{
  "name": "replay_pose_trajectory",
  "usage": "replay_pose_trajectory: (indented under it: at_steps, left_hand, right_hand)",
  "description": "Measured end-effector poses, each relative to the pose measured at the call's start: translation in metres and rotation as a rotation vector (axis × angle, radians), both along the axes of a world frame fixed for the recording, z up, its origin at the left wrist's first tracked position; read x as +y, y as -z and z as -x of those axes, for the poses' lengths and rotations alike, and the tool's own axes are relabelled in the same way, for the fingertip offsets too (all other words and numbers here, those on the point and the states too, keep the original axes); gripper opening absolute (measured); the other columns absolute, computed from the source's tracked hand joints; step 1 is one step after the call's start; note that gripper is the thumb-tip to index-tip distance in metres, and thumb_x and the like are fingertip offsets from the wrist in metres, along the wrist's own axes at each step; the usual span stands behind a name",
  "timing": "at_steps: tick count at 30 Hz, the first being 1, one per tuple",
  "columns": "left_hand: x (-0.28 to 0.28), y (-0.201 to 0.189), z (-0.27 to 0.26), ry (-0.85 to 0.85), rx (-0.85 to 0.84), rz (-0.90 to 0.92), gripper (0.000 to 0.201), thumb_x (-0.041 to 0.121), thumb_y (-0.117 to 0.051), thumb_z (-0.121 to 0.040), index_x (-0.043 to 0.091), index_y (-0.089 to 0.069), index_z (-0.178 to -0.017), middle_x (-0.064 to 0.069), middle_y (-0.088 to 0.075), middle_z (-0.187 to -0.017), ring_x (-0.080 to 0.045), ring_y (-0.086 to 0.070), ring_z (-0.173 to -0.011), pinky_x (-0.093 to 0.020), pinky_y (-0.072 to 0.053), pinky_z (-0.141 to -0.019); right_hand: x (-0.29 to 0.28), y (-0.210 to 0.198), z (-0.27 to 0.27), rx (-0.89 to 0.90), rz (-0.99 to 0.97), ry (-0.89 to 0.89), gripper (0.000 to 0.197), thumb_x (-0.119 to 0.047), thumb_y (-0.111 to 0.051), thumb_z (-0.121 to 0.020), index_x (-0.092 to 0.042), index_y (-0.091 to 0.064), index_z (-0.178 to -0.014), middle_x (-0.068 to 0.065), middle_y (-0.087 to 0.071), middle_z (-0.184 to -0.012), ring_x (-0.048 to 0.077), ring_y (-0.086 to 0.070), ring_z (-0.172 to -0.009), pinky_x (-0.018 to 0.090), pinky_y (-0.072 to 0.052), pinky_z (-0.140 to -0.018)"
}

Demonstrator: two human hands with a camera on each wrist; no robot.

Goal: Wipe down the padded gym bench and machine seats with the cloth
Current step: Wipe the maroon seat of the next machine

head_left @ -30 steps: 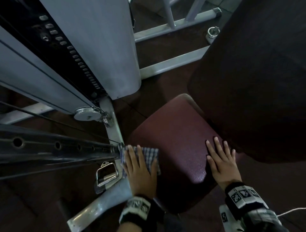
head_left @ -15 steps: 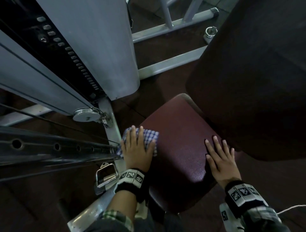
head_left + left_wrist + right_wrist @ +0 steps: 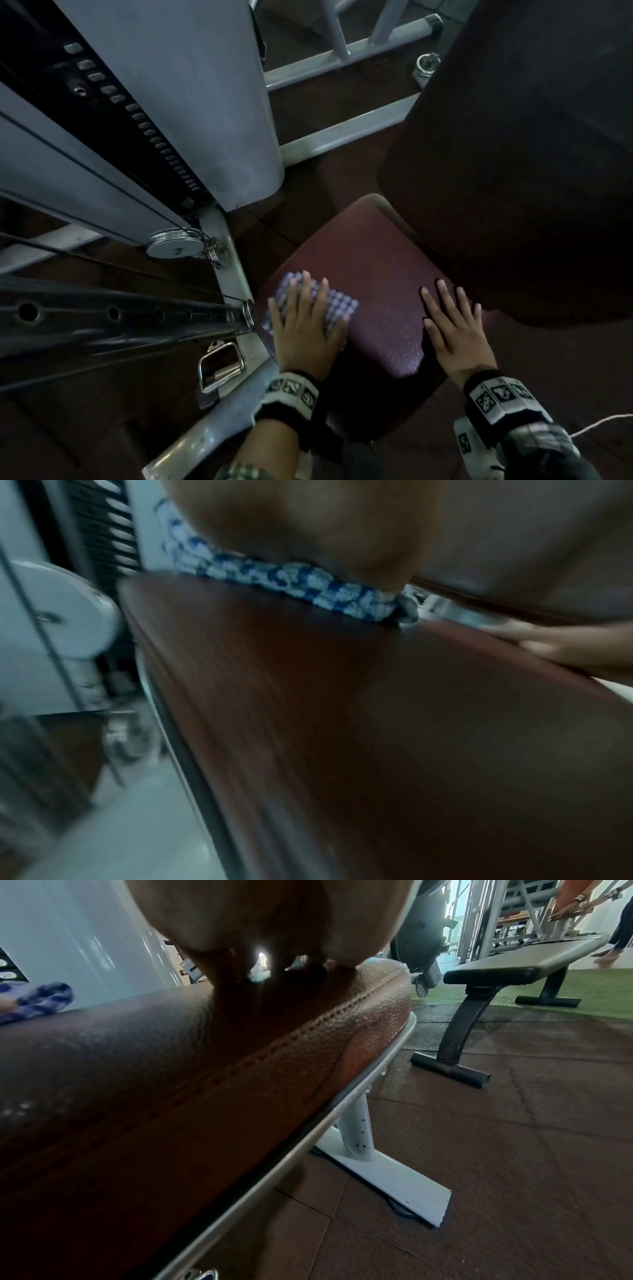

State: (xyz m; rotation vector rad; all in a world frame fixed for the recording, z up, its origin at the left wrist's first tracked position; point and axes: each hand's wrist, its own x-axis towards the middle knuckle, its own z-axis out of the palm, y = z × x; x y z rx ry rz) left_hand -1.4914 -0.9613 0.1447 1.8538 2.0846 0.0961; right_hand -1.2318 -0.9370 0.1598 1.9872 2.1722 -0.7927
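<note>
A maroon padded machine seat [image 3: 380, 274] fills the lower middle of the head view, with a dark back pad [image 3: 520, 154] rising at its right. My left hand [image 3: 305, 318] lies flat with straight fingers on a blue-and-white checked cloth [image 3: 337, 305], pressing it onto the seat's left part. The left wrist view shows the same cloth [image 3: 308, 588] squeezed between palm and seat [image 3: 377, 723]. My right hand [image 3: 452, 318] rests flat and bare on the seat's right side, beside the back pad. In the right wrist view the cloth [image 3: 37, 1001] lies at the far left of the seat [image 3: 171, 1069].
A grey weight-stack tower [image 3: 191, 102] and a perforated steel bar [image 3: 113, 315] stand close on the left, with a pulley [image 3: 174, 241] and a metal handle [image 3: 221, 366]. White frame rails [image 3: 342, 133] cross the floor. A black flat bench [image 3: 514, 966] stands on rubber tiles to the right.
My left hand has slid the cloth away from me and rightward, from the seat's near left edge onto its surface. The right hand has stayed in place.
</note>
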Motion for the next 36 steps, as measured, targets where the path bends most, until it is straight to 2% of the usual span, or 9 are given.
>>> replay_pose_trajectory:
  at_steps: [3,8,12,16,20,25,28,31,36]
  left_hand:
    - [0.015,-0.001,0.028,-0.295,-0.022,0.165,0.078,0.074,-0.01,-0.08,0.039,-0.012,-0.15,0.003,-0.003,-0.161,-0.028,0.0,-0.147,-0.066,-0.007,-0.109]
    - [-0.02,-0.002,0.028,-0.579,-0.224,0.172,0.083,0.076,-0.015,-0.08,0.035,-0.004,-0.151,-0.004,-0.009,-0.16,-0.048,-0.036,-0.128,-0.055,-0.037,-0.102]
    - [-0.046,-0.012,-0.006,-0.334,-0.037,0.167,0.072,0.062,-0.027,-0.086,0.023,-0.029,-0.146,-0.011,-0.031,-0.154,-0.045,-0.043,-0.112,-0.056,-0.044,-0.083]
    - [-0.045,-0.023,-0.043,-0.022,-0.07,0.143,0.067,0.058,-0.039,-0.083,0.023,-0.049,-0.139,-0.006,-0.039,-0.15,-0.039,-0.044,-0.115,-0.054,-0.042,-0.091]
    - [-0.03,-0.029,-0.063,0.31,-0.193,0.055,0.054,0.051,-0.037,-0.093,0.026,-0.047,-0.141,0.003,-0.037,-0.152,-0.033,-0.048,-0.121,-0.051,-0.04,-0.1]
    - [-0.009,-0.03,-0.034,0.24,-0.208,-0.023,0.053,0.035,-0.035,-0.092,0.026,-0.042,-0.143,0.002,-0.037,-0.152,-0.019,-0.049,-0.129,-0.048,-0.04,-0.104]
    - [-0.003,-0.02,0.0,0.188,-0.164,0.027,0.052,0.036,-0.034,-0.092,0.022,-0.047,-0.14,0.0,-0.04,-0.15,-0.02,-0.047,-0.131,-0.057,-0.038,-0.102]
    - [-0.004,-0.009,0.018,0.259,-0.141,0.061,0.053,0.043,-0.024,-0.098,0.023,-0.043,-0.143,0.001,-0.035,-0.153,-0.015,-0.034,-0.139,-0.062,-0.026,-0.105]
    - [-0.009,0.006,0.022,0.286,-0.136,0.087,0.06,0.053,-0.009,-0.099,0.027,-0.019,-0.152,0.006,-0.01,-0.161,-0.009,-0.005,-0.147,-0.057,-0.001,-0.114]
  right_hand:
    - [0.0,-0.001,0.001,0.001,0.004,-0.008,0.059,-0.055,-0.005,-0.083,-0.047,0.002,-0.142,-0.023,0.015,-0.15,0.008,0.02,-0.14,0.029,0.021,-0.109]
    - [0.001,-0.004,0.002,0.04,0.002,-0.005,0.057,-0.054,-0.01,-0.085,-0.049,-0.001,-0.142,-0.024,0.015,-0.149,0.009,0.021,-0.139,0.03,0.02,-0.109]
    - [-0.001,-0.006,0.005,0.123,0.02,0.056,0.057,-0.03,-0.036,-0.099,-0.035,-0.001,-0.143,-0.017,0.008,-0.151,0.011,0.018,-0.14,0.03,0.017,-0.11]
    - [-0.017,-0.003,0.01,0.245,-0.099,0.109,0.055,-0.037,-0.031,-0.093,-0.019,-0.024,-0.145,-0.009,-0.008,-0.152,0.011,0.004,-0.143,0.025,0.011,-0.113]
    - [-0.039,-0.003,0.031,0.337,-0.223,0.106,0.053,-0.029,-0.033,-0.091,-0.015,-0.037,-0.141,0.0,-0.024,-0.151,0.015,-0.017,-0.14,0.022,-0.004,-0.116]
    - [-0.058,-0.007,0.075,0.353,-0.259,0.032,0.051,-0.028,-0.039,-0.091,-0.02,-0.035,-0.142,0.002,-0.03,-0.151,0.019,-0.026,-0.139,0.039,-0.015,-0.114]
    - [-0.065,-0.008,0.096,0.192,-0.181,-0.054,0.058,-0.053,-0.035,-0.09,-0.037,-0.026,-0.144,-0.004,-0.026,-0.153,0.022,-0.019,-0.141,0.044,-0.01,-0.112]
    - [-0.071,0.001,0.094,0.033,-0.173,-0.093,0.059,-0.056,-0.032,-0.089,-0.044,-0.019,-0.145,-0.005,-0.022,-0.155,0.025,-0.014,-0.142,0.048,-0.011,-0.111]
    - [-0.082,0.008,0.066,0.065,-0.134,0.299,0.06,-0.046,-0.031,-0.089,-0.044,-0.013,-0.146,-0.006,-0.005,-0.158,0.022,-0.002,-0.144,0.046,-0.005,-0.115]
